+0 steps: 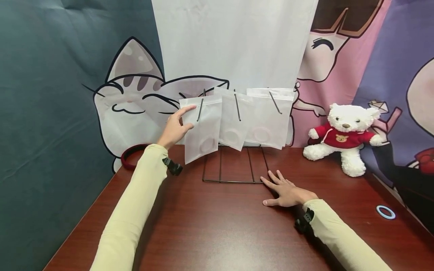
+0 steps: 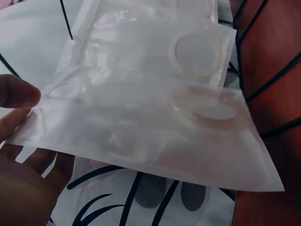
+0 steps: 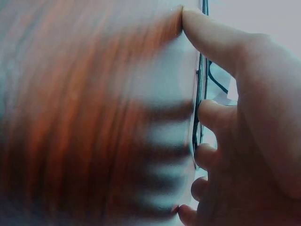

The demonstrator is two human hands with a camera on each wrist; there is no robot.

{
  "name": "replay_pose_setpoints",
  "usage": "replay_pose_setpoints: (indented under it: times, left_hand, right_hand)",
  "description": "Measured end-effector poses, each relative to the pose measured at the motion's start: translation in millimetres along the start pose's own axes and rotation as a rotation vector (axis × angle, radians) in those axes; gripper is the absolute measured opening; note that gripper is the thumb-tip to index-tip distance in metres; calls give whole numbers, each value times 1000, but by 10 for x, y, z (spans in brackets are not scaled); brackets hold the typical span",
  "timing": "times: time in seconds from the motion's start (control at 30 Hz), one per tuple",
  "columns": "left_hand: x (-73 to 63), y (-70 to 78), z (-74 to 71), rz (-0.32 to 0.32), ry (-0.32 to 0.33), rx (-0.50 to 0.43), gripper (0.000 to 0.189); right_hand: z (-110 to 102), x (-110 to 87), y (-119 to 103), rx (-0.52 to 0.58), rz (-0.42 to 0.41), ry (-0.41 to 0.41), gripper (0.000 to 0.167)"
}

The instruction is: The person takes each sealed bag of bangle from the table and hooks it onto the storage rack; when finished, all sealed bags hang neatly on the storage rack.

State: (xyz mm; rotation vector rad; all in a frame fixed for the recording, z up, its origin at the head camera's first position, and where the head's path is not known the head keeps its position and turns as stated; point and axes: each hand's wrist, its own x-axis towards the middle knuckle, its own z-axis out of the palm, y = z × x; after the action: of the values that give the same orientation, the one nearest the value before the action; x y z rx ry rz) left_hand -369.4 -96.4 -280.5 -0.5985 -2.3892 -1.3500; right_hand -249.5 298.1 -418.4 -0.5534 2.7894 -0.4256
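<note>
In the head view, my left hand (image 1: 173, 128) is at the left edge of the leftmost white translucent bag (image 1: 203, 130), thumb and index finger spread apart before it. This bag hangs from a black hook (image 1: 200, 110) and has a ring shape inside. The left wrist view shows the thumb (image 2: 21, 92) by the bag's edge, the other fingers partly hidden under it. My right hand (image 1: 288, 192) rests on the table, fingers spread, fingertips at the front right corner of the black wire rack's base (image 1: 234, 182). Beside it hang a middle bag (image 1: 234, 122) and right-hand bags (image 1: 269, 120).
A white teddy bear (image 1: 344, 139) in a red sweater sits at the back right. A light blue ring (image 1: 385, 212) lies on the right side of the brown table (image 1: 210, 226). Behind my left arm stands a dark red round object (image 1: 128, 158). A printed curtain (image 1: 237, 41) backs the table.
</note>
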Motion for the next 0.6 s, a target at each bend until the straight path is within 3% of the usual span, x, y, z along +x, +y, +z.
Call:
replay_pose_setpoints:
  times: [0.13, 0.33, 0.6]
  left_hand:
    - [141, 12, 48, -30, 8, 37, 65]
    - [308, -3, 91, -65, 2, 19, 66]
    - [396, -53, 53, -73, 19, 34, 69]
  right_hand:
    - [4, 1, 4, 6, -7, 3, 91]
    - [13, -1, 9, 8, -3, 0, 91]
    - [-1, -3, 17, -2, 3, 5, 92]
